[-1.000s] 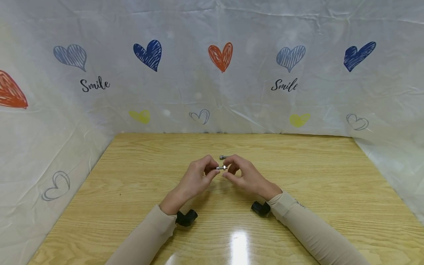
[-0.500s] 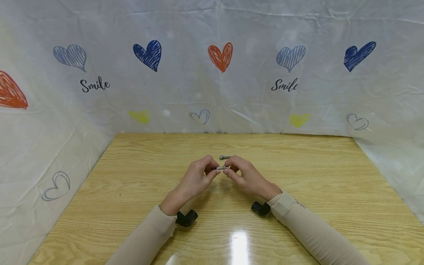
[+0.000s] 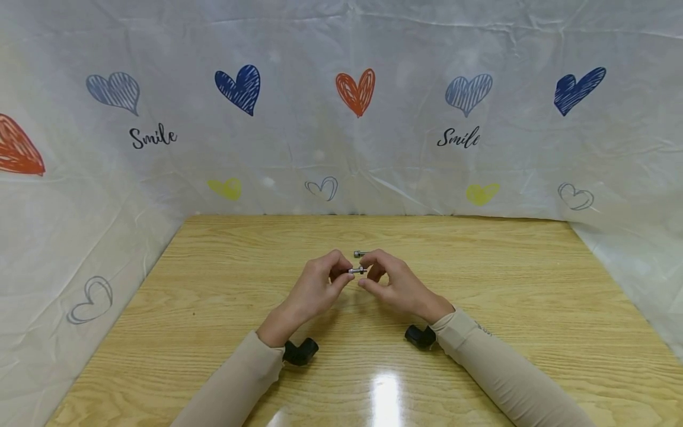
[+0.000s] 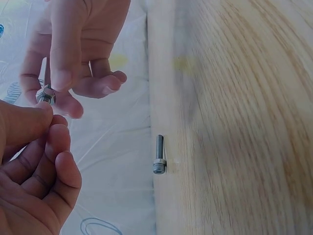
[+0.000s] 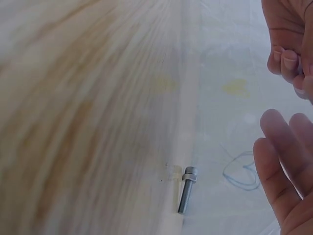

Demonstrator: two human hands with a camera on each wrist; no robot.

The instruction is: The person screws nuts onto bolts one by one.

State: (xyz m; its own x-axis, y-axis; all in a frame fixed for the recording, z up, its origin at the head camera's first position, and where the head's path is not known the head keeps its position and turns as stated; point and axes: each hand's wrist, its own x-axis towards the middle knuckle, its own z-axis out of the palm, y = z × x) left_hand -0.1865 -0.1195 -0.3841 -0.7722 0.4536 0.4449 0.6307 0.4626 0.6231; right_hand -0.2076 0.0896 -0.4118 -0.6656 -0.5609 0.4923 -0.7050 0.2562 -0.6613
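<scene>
My left hand (image 3: 317, 284) pinches a small silver bolt (image 3: 355, 271) by its head end between thumb and forefinger, its shank pointing right. A hex nut (image 3: 361, 270) sits partway along that shank, seen closer in the left wrist view as a nut (image 4: 46, 93) just past the left fingertips. Around the nut, my right hand (image 3: 397, 287) has thumb and forefinger parted, apart from it in the head view. Just beyond the hands, a second bolt (image 4: 159, 152) lies on the table with a ring or nut next to its socket head; the right hand partly covers it in the head view.
The wood-grain table (image 3: 213, 279) runs back to a white cloth wall (image 3: 299, 142) printed with hearts. At each wrist a black bent piece shows, the left piece (image 3: 301, 352) and the right piece (image 3: 418, 336).
Half a second ago my right thumb and forefinger pinched the nut; now they have parted from it. The nut's faces catch the light differently. My left hand has stayed in place.
</scene>
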